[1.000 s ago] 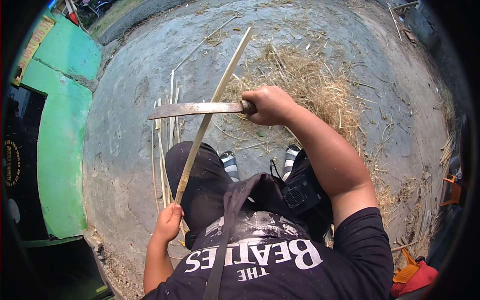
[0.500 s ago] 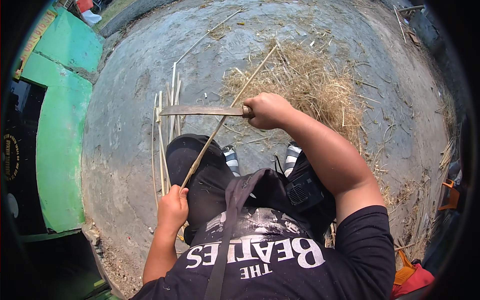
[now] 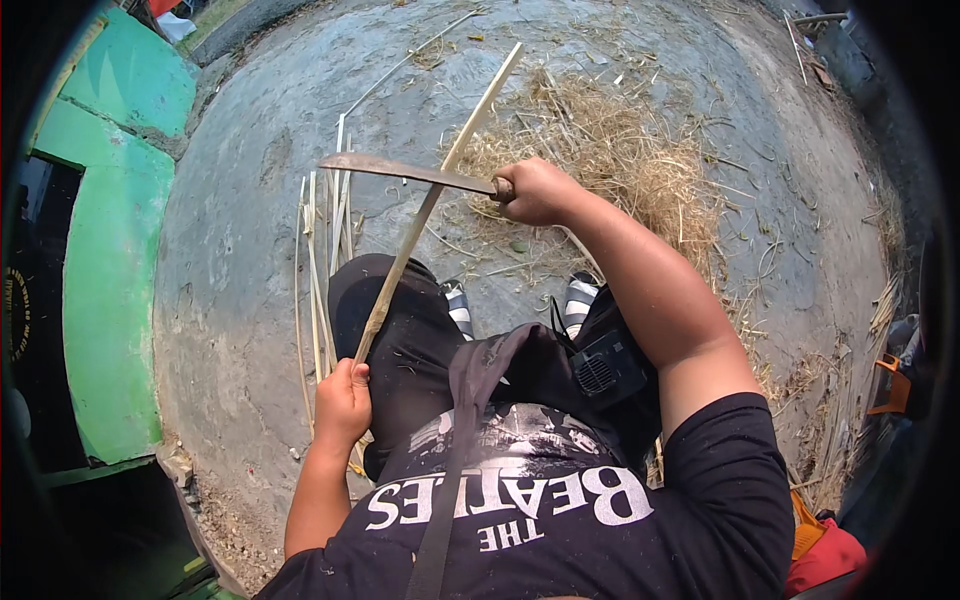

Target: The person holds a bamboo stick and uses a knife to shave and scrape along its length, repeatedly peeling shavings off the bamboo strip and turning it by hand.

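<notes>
My left hand (image 3: 343, 405) is closed round the near end of a long bamboo strip (image 3: 403, 255), which slants up and away to the right over my left knee. In my right hand (image 3: 543, 192) is the wooden handle of a machete (image 3: 405, 168), gripped with the fingers wrapped round. Its long, worn blade points left and crosses the strip on its upper half, at a slight downward tilt toward the handle. Blade and strip appear to touch there. The strip's far end is pale and stands free beyond the blade.
Several pale bamboo strips (image 3: 318, 265) lie on the grey concrete ground (image 3: 230, 260) left of my knee. A heap of thin shavings (image 3: 640, 170) spreads ahead on the right. A green wall (image 3: 115, 300) stands at the left. A black device (image 3: 610, 368) rests on my right thigh.
The strip now shows a broader, paler face and stands a little steeper. My right hand and the machete have shifted slightly away from me, and the blade now tilts, its tip raised.
</notes>
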Demonstrator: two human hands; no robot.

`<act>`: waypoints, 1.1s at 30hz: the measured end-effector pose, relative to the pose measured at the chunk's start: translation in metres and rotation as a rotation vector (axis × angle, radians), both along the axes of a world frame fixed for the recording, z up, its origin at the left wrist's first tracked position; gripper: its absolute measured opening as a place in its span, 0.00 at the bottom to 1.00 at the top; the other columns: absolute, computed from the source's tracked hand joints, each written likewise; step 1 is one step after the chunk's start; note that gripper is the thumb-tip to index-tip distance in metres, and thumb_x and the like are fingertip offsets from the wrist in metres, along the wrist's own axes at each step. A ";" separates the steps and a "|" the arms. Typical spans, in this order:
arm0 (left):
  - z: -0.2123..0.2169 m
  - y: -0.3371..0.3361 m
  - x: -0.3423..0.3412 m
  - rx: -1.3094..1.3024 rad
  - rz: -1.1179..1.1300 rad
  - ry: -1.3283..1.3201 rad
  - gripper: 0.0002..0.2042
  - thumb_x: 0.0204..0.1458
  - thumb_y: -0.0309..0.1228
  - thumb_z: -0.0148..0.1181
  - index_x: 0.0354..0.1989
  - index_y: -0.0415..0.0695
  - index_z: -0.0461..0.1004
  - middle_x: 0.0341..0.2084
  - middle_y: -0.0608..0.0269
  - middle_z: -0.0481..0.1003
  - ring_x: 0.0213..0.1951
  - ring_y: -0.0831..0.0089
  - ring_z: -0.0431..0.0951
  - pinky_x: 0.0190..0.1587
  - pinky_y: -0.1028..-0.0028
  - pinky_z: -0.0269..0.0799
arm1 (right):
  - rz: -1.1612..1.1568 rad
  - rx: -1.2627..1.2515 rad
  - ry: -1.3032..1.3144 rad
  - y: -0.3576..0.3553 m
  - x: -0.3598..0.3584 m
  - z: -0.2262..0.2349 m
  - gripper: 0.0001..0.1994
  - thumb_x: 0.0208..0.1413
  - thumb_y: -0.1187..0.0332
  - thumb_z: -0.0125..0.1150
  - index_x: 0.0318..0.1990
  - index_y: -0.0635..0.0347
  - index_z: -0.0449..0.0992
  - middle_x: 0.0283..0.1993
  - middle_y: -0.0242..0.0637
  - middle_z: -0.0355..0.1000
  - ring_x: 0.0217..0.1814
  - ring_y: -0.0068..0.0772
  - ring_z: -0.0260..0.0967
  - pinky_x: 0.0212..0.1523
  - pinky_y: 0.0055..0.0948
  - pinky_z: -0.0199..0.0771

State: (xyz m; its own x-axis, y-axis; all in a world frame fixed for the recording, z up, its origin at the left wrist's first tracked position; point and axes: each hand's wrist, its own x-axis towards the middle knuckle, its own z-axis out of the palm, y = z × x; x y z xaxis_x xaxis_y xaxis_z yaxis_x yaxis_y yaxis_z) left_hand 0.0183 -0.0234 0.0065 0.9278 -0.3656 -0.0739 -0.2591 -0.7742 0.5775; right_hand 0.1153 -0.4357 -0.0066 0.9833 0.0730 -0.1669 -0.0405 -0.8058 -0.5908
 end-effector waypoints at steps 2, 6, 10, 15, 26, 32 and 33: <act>0.002 -0.005 0.000 0.036 0.002 -0.019 0.18 0.69 0.40 0.50 0.30 0.39 0.68 0.20 0.41 0.73 0.27 0.37 0.75 0.28 0.51 0.67 | -0.099 0.030 0.022 -0.014 0.005 -0.007 0.13 0.46 0.65 0.63 0.41 0.55 0.82 0.38 0.47 0.81 0.44 0.54 0.79 0.46 0.45 0.79; 0.006 -0.003 -0.005 0.125 0.028 -0.048 0.18 0.69 0.39 0.51 0.30 0.38 0.68 0.21 0.41 0.73 0.28 0.37 0.75 0.28 0.51 0.67 | -0.033 -0.088 0.041 0.002 0.000 0.004 0.14 0.44 0.65 0.62 0.40 0.55 0.83 0.40 0.47 0.81 0.46 0.53 0.78 0.48 0.45 0.78; 0.008 -0.012 -0.010 0.114 0.033 -0.111 0.16 0.69 0.38 0.51 0.31 0.39 0.70 0.22 0.40 0.74 0.28 0.37 0.75 0.28 0.51 0.67 | 0.014 -0.011 0.074 -0.013 0.007 -0.010 0.14 0.44 0.65 0.63 0.40 0.56 0.82 0.37 0.49 0.80 0.44 0.53 0.79 0.46 0.44 0.78; 0.004 -0.008 -0.008 0.199 0.046 -0.095 0.15 0.68 0.39 0.52 0.32 0.41 0.70 0.22 0.42 0.75 0.29 0.37 0.76 0.28 0.49 0.68 | -0.114 0.043 0.117 -0.024 0.013 -0.009 0.14 0.46 0.65 0.60 0.42 0.57 0.82 0.39 0.51 0.80 0.45 0.53 0.79 0.48 0.44 0.79; 0.004 -0.008 -0.010 0.203 0.044 -0.129 0.16 0.68 0.40 0.52 0.31 0.41 0.70 0.23 0.41 0.75 0.29 0.36 0.76 0.28 0.48 0.68 | 0.111 -0.118 0.062 0.024 -0.005 -0.007 0.14 0.44 0.66 0.62 0.42 0.51 0.83 0.42 0.44 0.81 0.48 0.50 0.78 0.49 0.46 0.79; 0.004 -0.014 -0.009 0.196 0.032 -0.194 0.17 0.68 0.42 0.51 0.31 0.41 0.69 0.22 0.41 0.74 0.29 0.35 0.76 0.29 0.47 0.68 | 0.142 -0.123 -0.018 0.009 0.000 -0.008 0.11 0.45 0.67 0.61 0.38 0.50 0.83 0.39 0.44 0.81 0.46 0.49 0.79 0.48 0.45 0.79; 0.004 -0.016 -0.007 0.201 0.029 -0.179 0.17 0.69 0.41 0.51 0.31 0.41 0.69 0.22 0.41 0.74 0.29 0.35 0.75 0.28 0.47 0.68 | 0.133 -0.132 -0.023 0.009 -0.002 -0.006 0.12 0.45 0.66 0.62 0.38 0.50 0.83 0.39 0.44 0.81 0.46 0.49 0.79 0.48 0.45 0.79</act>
State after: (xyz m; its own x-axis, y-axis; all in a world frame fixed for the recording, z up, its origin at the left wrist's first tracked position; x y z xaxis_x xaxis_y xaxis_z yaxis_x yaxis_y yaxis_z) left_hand 0.0114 -0.0389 0.0100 0.9427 -0.3329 0.0238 -0.3188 -0.8772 0.3589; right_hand 0.1136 -0.4271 -0.0125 0.9701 0.1812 -0.1617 0.0834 -0.8739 -0.4788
